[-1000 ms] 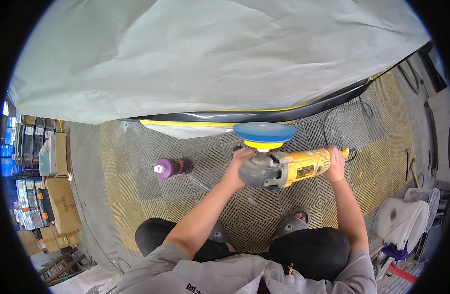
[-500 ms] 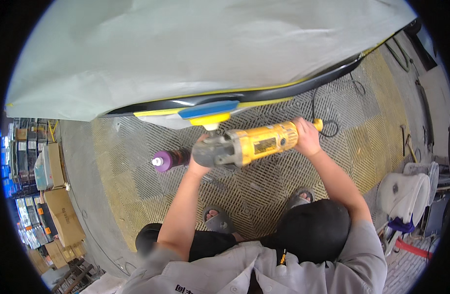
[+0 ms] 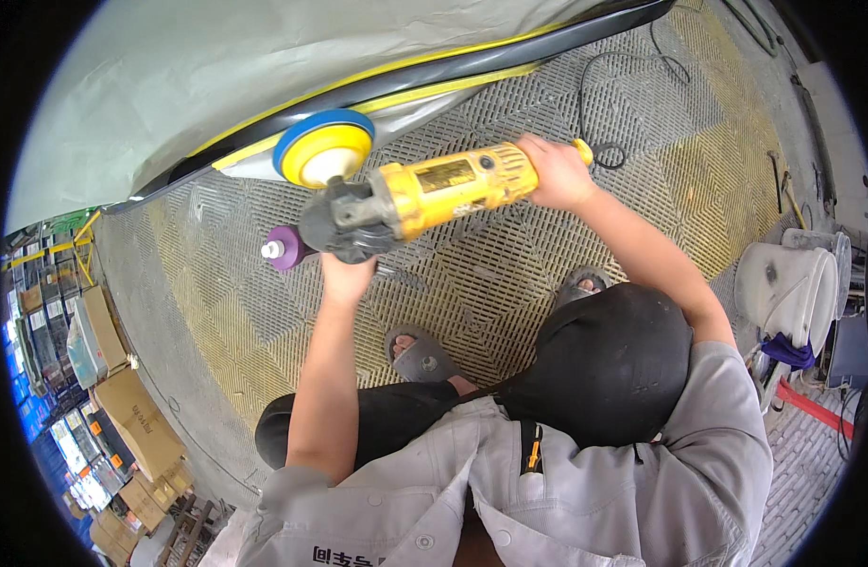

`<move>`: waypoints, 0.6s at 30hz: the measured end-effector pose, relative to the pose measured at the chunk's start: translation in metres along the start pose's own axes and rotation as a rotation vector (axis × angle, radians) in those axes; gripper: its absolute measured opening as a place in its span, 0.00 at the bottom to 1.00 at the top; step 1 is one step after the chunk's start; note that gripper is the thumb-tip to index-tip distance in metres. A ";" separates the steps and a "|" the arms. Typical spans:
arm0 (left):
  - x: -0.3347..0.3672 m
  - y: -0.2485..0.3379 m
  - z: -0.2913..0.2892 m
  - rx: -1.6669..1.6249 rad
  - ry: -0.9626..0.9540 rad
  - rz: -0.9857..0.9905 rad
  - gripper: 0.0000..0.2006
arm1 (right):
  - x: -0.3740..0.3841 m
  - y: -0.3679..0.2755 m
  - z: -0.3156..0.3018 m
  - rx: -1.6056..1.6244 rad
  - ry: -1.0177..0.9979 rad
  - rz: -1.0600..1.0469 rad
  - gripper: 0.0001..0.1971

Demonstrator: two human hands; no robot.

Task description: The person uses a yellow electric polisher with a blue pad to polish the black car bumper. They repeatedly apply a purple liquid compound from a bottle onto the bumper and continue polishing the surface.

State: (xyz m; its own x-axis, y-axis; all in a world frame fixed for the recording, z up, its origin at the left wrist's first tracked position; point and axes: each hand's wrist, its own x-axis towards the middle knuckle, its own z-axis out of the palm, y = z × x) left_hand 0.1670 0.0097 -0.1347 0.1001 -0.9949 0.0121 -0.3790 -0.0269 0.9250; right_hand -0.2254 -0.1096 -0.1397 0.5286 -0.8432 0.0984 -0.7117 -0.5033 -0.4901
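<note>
A yellow power polisher (image 3: 457, 189) with a dark gear head is between both hands. My right hand (image 3: 557, 173) is closed around its rear end, by the cord. Under the gear head, my left hand (image 3: 347, 276) supports the front; its fingers are mostly hidden behind the tool. The round blue and yellow polishing pad (image 3: 326, 149) is tilted and sits against or just before the black trim strip (image 3: 453, 59), which is edged with yellow tape. Whether pad and strip touch, I cannot tell. A purple bottle (image 3: 284, 248) with a white cap is near my left hand, partly covered by the gear head.
Pale masking sheet (image 3: 235, 66) covers the large panel above the strip. The black cord (image 3: 585, 80) loops over the grid floor mat (image 3: 509, 274). Cardboard boxes (image 3: 136, 416) and shelves line the left. White buckets (image 3: 783, 288) and a hammer (image 3: 776, 180) are at the right.
The polisher and both hands have shifted left along the strip. Its pad has turned from nearly edge-on to show more of its yellow back. My view has also moved.
</note>
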 end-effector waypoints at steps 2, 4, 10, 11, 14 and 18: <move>-0.013 0.013 0.017 0.049 -0.054 0.035 0.28 | -0.016 0.008 -0.004 -0.019 0.000 -0.001 0.24; -0.022 0.025 0.033 -0.008 -0.119 -0.024 0.28 | -0.035 0.018 -0.010 -0.016 -0.011 0.012 0.25; -0.010 0.058 0.075 0.009 -0.208 -0.026 0.25 | -0.074 0.053 -0.026 0.057 -0.030 0.107 0.25; -0.007 0.063 0.081 0.046 -0.232 -0.077 0.25 | -0.077 0.060 -0.030 0.070 -0.024 0.106 0.25; 0.000 0.078 0.104 -0.020 -0.224 -0.203 0.23 | -0.081 0.081 -0.040 0.082 -0.080 0.178 0.24; 0.018 0.091 0.130 0.002 -0.256 -0.235 0.22 | -0.087 0.104 -0.049 0.087 -0.072 0.239 0.24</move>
State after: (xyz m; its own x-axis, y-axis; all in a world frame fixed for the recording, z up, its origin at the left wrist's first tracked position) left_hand 0.0148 -0.0229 -0.0997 -0.0486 -0.9535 -0.2973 -0.3746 -0.2585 0.8904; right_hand -0.3679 -0.0983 -0.1570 0.3839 -0.9190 -0.0897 -0.7794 -0.2704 -0.5652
